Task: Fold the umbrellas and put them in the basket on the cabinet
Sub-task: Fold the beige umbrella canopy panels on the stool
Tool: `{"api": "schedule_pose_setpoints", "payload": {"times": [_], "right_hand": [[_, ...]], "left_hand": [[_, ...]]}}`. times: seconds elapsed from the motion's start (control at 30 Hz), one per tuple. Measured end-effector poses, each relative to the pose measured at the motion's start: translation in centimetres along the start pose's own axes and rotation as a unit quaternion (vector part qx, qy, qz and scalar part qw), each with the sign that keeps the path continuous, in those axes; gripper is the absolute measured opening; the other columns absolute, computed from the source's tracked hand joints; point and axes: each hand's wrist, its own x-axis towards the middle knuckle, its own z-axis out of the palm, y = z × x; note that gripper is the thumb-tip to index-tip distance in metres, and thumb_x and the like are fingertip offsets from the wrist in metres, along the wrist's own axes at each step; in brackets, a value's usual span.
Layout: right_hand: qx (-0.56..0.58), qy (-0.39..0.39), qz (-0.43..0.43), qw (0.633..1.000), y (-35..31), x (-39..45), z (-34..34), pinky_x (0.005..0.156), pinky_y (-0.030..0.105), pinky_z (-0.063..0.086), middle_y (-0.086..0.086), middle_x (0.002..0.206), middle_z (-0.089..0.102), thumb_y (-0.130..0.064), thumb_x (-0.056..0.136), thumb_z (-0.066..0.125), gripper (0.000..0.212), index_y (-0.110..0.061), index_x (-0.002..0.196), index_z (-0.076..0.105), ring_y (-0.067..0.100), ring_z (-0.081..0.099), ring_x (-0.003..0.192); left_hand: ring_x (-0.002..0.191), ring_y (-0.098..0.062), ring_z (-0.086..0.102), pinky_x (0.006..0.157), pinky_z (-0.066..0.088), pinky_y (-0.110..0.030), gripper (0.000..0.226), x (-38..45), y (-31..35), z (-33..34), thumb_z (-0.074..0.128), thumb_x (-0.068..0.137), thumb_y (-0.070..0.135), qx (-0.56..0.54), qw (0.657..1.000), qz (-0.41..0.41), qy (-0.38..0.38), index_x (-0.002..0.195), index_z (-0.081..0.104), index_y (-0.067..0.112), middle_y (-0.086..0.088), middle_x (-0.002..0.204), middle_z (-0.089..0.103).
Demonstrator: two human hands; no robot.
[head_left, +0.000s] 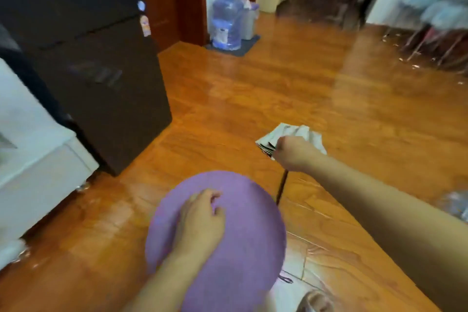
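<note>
Near the floor, both hands work one umbrella each.
Right hand [293,153] fingers grip the folded grey fabric umbrella [307,134], shaft pointing near; left hand [200,220] rests loosely curled on the open purple round umbrella [248,248].

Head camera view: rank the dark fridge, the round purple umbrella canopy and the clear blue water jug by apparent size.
1. dark fridge
2. round purple umbrella canopy, enlarged by nearness
3. clear blue water jug, farthest away, so shrunk

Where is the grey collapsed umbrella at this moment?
In the head view, the grey umbrella sits right of centre, bunched in the right hand above the wooden floor, just up and right of the open purple umbrella.
</note>
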Motion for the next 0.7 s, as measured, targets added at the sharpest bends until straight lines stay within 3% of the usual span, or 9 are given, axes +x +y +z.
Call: {"api": "schedule_pose_setpoints", "payload": {"times": [0.1, 0.17, 0.2, 0.27, 0.33, 0.4, 0.47, 0.57, 0.7], "right_hand": [[0.048, -0.087, 0.142, 0.985, 12.8, 0.6, 6.0, 0.069, 0.029, 0.045, 0.014, 0.097, 0.07, -0.019, 0.096, 0.05, 0.023, -0.006, 0.09, 0.067, 0.033, 0.067, 0.102], [0.093, -0.138, 0.197, 0.966, 17.3, 1.2, 10.3, 0.061, 0.028, 0.047, 0.008, 0.078, 0.063, -0.017, 0.096, 0.053, 0.026, -0.013, 0.07, 0.057, 0.032, 0.071, 0.092], [0.126, -0.159, 0.209, 0.957, 18.2, 1.8, 12.4, 0.059, 0.027, 0.048, 0.007, 0.077, 0.062, -0.018, 0.096, 0.055, 0.026, -0.015, 0.07, 0.055, 0.031, 0.071, 0.091], [0.175, -0.191, 0.21, 0.943, 17.8, 2.9, 16.4, 0.061, 0.026, 0.051, 0.008, 0.08, 0.065, -0.023, 0.096, 0.058, 0.021, -0.014, 0.077, 0.059, 0.032, 0.073, 0.092], [0.207, -0.233, 0.197, 0.93, 15.4, 4.4, 21.1, 0.063, 0.034, 0.059, 0.011, 0.079, 0.07, -0.034, 0.098, 0.056, 0.034, -0.008, 0.077, 0.063, 0.034, 0.075, 0.079], [0.259, -0.277, 0.205, 0.902, 11.7, 5.2, 25.3, 0.058, 0.038, 0.061, 0.014, 0.08, 0.068, -0.045, 0.099, 0.055, 0.044, -0.008, 0.077, 0.059, 0.033, 0.07, 0.065], [0.281, -0.303, 0.198, 0.889, 8.3, 5.3, 29.3, 0.052, 0.036, 0.054, 0.012, 0.085, 0.064, -0.048, 0.097, 0.054, 0.038, -0.014, 0.08, 0.055, 0.03, 0.066, 0.067], [0.289, -0.263, 0.224, 0.893, 5.6, 4.7, 32.8, 0.066, 0.028, 0.045, 0.006, 0.1, 0.072, -0.038, 0.09, 0.058, 0.019, -0.021, 0.084, 0.062, 0.027, 0.07, 0.098], [0.367, -0.204, 0.319, 0.85, 5.4, 2.9, 32.7, 0.071, 0.026, 0.043, 0.004, 0.099, 0.072, -0.041, 0.09, 0.06, 0.024, -0.018, 0.088, 0.067, 0.024, 0.065, 0.087]], "left_hand": [[0.116, -0.033, 0.056, 0.099, 0.047, -0.048, 0.04, 3.8, 2.4, 5.4, 0.051, 0.089, 0.031, 0.147, 0.985, 0.09, -0.007, 0.123, 0.068, 0.019, -0.007, 0.119, 0.063], [0.115, -0.033, 0.055, 0.095, 0.047, -0.047, 0.034, 7.7, 3.0, 7.5, 0.055, 0.095, 0.031, 0.225, 0.962, 0.158, -0.001, 0.125, 0.067, 0.019, -0.006, 0.119, 0.062], [0.111, -0.034, 0.057, 0.092, 0.047, -0.047, 0.033, 9.5, 2.9, 8.3, 0.053, 0.096, 0.033, 0.258, 0.95, 0.179, 0.003, 0.121, 0.068, 0.018, -0.007, 0.116, 0.063], [0.099, -0.035, 0.06, 0.086, 0.048, -0.047, 0.039, 11.5, 2.3, 9.4, 0.041, 0.096, 0.04, 0.31, 0.935, 0.175, -0.008, 0.105, 0.07, 0.017, -0.008, 0.102, 0.066], [0.086, -0.035, 0.061, 0.079, 0.047, -0.048, 0.036, 11.5, 1.4, 10.2, 0.037, 0.094, 0.035, 0.318, 0.933, 0.167, 0.002, 0.084, 0.066, 0.017, -0.007, 0.086, 0.065], [0.084, -0.034, 0.063, 0.079, 0.049, -0.048, 0.032, 11.2, 0.8, 10.3, 0.039, 0.091, 0.029, 0.286, 0.94, 0.184, 0.022, 0.085, 0.068, 0.016, -0.005, 0.085, 0.069], [0.088, -0.031, 0.065, 0.082, 0.051, -0.048, 0.033, 11.6, 0.3, 10.4, 0.041, 0.089, 0.027, 0.258, 0.943, 0.206, 0.04, 0.092, 0.072, 0.016, -0.003, 0.09, 0.072], [0.087, -0.031, 0.064, 0.082, 0.05, -0.047, 0.032, 12.9, 0.4, 10.7, 0.042, 0.087, 0.026, 0.249, 0.943, 0.217, 0.046, 0.091, 0.072, 0.017, -0.002, 0.09, 0.072], [0.089, -0.031, 0.063, 0.082, 0.049, -0.046, 0.032, 13.2, -0.3, 10.8, 0.041, 0.087, 0.028, 0.233, 0.943, 0.228, 0.061, 0.091, 0.071, 0.017, -0.001, 0.091, 0.072]]}}
